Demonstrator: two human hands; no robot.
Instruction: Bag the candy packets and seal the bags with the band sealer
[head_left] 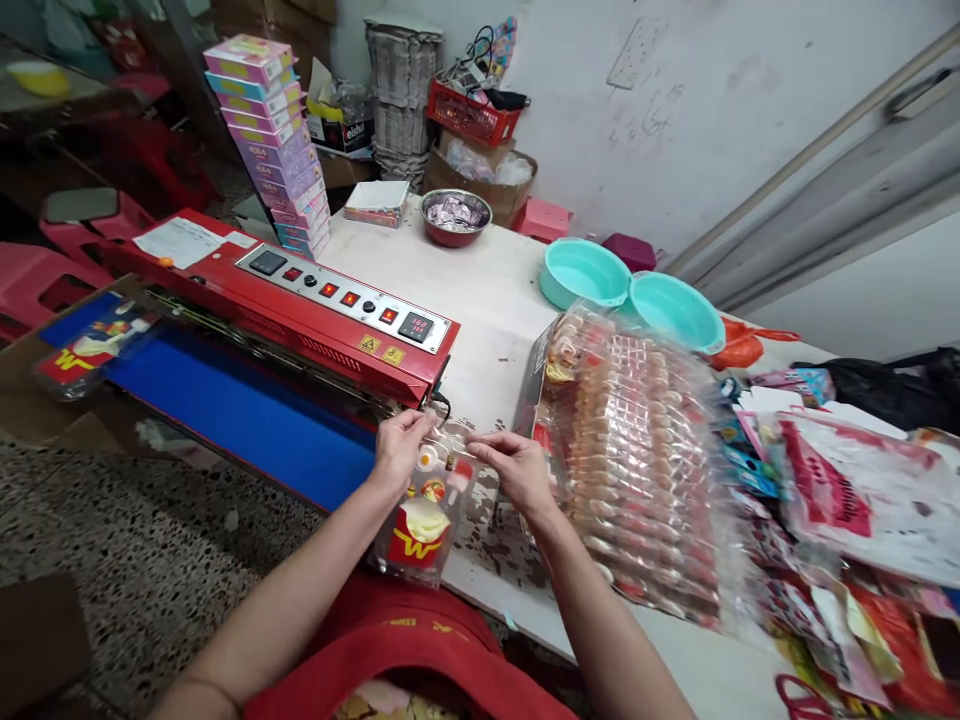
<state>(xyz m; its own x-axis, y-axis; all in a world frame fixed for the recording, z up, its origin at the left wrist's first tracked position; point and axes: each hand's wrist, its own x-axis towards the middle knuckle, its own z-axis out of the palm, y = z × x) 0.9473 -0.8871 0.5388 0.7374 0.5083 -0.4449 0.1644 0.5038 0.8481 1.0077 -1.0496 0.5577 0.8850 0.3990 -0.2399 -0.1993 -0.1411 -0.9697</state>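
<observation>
The bag [424, 508] is in front of the person, by the right end of the red machine [337, 320]. It is see-through, with toy fries [418, 530] and small toy foods inside. The left hand [401, 447] has its thumb and finger pinched on the top edge of the bag. The right hand [519, 470] looks pinched too, on the other top corner.

The bag is likely light. Its sides look thin, soft and slick, so it may bend or slip. The toys seem stiffer and may pull the low end down. The two top corners look like the best place to hold, as pulling there could keep the top flat.

The low end of the bag sticks out past the front edge of the table [487, 590]. The machine's end and its black cord [442, 403] are just beside the left hand. The pile of packs [637, 470] is close to the right hand, so there is little room on that side. More room lies left, along the blue belt [247, 400].
</observation>
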